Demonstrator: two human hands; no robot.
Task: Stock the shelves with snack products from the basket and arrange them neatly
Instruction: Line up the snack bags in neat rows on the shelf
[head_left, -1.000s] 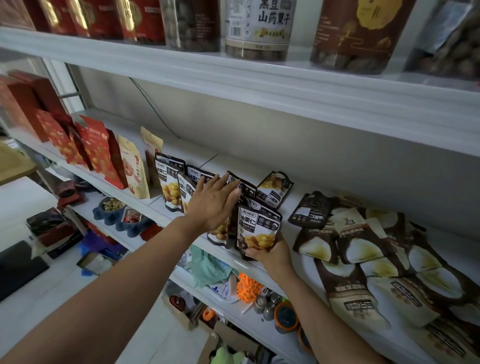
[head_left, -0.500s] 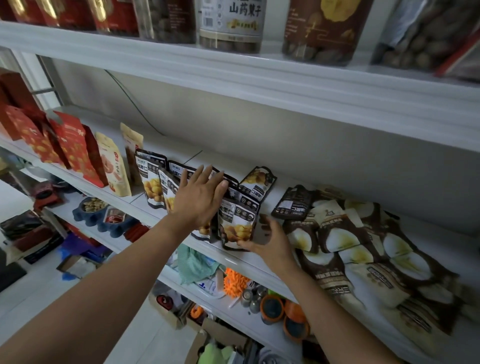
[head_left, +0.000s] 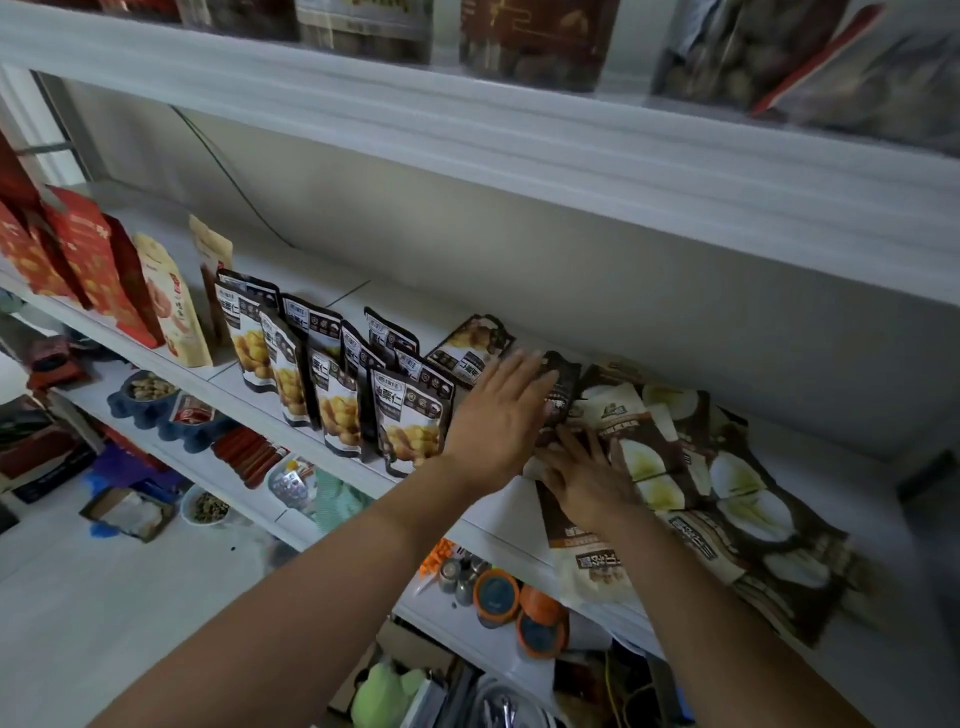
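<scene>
I see the left hand (head_left: 498, 415) flat, fingers straight; at its 4 o'clock the right hand (head_left: 587, 475) presses spread fingers on brown pouches (head_left: 657, 441).

My one camera rides on my head, looking forward and down from close by at the middle shelf (head_left: 311, 275), the floor (head_left: 78, 623) showing low on the left.
</scene>
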